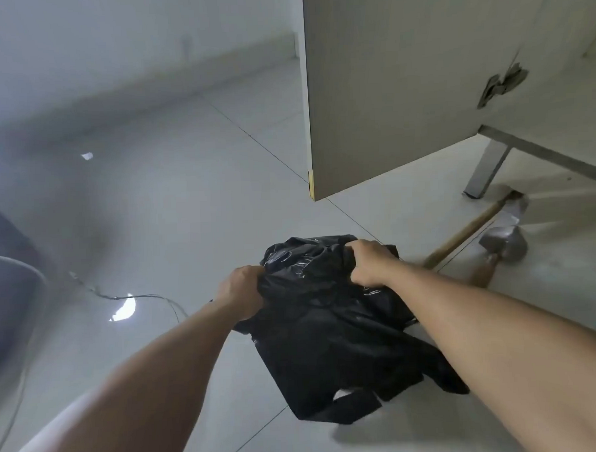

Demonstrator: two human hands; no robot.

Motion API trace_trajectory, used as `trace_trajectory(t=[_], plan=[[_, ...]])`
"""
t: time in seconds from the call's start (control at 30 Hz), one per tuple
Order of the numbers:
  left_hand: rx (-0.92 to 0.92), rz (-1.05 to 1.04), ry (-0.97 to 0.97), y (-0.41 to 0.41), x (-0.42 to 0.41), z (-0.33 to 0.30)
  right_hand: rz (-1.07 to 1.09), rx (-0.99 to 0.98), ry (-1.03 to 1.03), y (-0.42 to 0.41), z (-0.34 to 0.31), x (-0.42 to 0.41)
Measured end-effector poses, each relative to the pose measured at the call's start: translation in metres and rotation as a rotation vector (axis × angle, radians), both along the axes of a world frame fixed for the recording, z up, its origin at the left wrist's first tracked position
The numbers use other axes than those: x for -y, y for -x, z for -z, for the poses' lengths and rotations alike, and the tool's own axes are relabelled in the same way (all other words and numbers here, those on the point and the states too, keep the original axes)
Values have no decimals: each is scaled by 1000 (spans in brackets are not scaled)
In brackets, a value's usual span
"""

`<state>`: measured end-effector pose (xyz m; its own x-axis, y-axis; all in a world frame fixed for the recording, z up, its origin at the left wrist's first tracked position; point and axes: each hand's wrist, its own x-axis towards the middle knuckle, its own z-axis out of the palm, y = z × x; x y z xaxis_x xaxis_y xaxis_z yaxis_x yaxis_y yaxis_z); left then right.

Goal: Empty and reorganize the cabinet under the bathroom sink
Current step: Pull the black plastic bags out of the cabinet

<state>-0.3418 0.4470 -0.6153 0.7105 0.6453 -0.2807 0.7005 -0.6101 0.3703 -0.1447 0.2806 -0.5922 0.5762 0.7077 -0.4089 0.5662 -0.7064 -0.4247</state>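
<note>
Head view: left hand (241, 291) and right hand (371, 263) each grip the crumpled black plastic bag (332, 330) above the grey tiled floor (186, 203), near the open beige cabinet door (386, 85); no writing is legible.

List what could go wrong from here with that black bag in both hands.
1. The hammers lie on the floor just right of the black bag; it could snag or drag them.
2. A thin wire trails near the left hand, easy to catch.
3. Both hands, the right hand included, bunch thin plastic, which might tear.
</note>
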Motion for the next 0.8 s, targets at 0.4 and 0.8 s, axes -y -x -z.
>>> trace_trajectory(t=[0.4, 0.8], plan=[[-371, 18, -123, 12, -8, 13, -76, -48, 16, 6, 30, 0], [-283, 97, -52, -1, 9, -61, 9, 5, -114, -3, -38, 48]])
